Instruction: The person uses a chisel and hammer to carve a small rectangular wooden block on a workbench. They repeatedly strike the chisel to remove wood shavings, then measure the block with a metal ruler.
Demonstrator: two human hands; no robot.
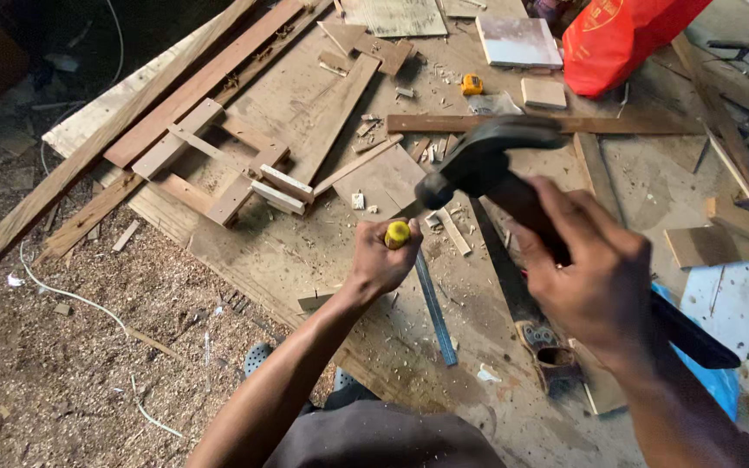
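Cluttered workbench (305,113), chisel (398,233) in left hand (381,264), hammer (487,160) just above.

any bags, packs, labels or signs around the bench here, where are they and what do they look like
Red bag: top right of the workbench, bulging, soft plastic, bright red with a round yellow print on its side.
Tape measure: small yellow case left of the bag, among wood scraps; any label is too small to tell.
No signs or screens show.
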